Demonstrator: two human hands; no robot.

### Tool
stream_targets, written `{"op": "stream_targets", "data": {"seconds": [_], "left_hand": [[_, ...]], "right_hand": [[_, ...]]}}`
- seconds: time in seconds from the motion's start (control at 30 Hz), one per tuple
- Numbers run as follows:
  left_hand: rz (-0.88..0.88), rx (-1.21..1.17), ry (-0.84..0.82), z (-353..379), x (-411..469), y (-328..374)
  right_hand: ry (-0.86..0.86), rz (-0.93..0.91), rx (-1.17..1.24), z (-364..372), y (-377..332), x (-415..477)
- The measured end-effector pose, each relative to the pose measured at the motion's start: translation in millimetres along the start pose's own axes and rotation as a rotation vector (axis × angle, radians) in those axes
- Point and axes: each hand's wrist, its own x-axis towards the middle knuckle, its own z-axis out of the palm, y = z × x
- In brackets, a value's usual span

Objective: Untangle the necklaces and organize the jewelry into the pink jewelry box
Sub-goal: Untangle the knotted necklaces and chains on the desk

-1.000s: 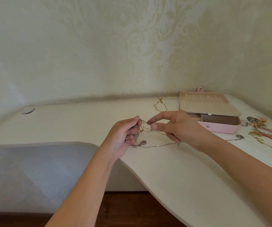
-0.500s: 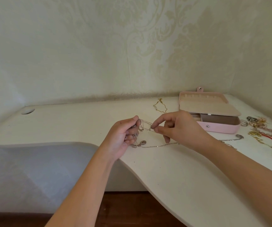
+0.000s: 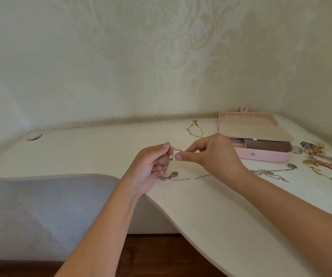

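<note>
1. Left hand (image 3: 151, 166) grips the tangled necklaces (image 3: 174, 154) above the worktop (image 3: 211, 212).
2. Right hand (image 3: 211, 154) pinches a strand of the same tangle.
3. Behind, the pink jewelry box (image 3: 265, 154) lies open.

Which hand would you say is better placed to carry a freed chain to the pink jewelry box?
Probably the right hand: it is beside the open pink jewelry box, while the left hand grips the tangled necklaces farther away.
</note>
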Motion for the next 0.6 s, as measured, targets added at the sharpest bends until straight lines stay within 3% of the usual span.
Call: {"op": "stream_targets", "data": {"seconds": [0.17,0.33,0.6], "left_hand": [[0.002,0.012,0.002,-0.1,-0.2,-0.5],[0.001,0.009,-0.022,-1.2,0.4,-0.5],[-0.008,-0.068,0.009,-1.9,1.6,-0.4]], "right_hand": [[0.062,-0.017,-0.039,1.5,-1.7,-2.8],[0.010,0.012,-0.029,3.5,-4.2,-3.4],[-0.041,0.064,0.226,-2.3,-1.4,-1.4]]}}
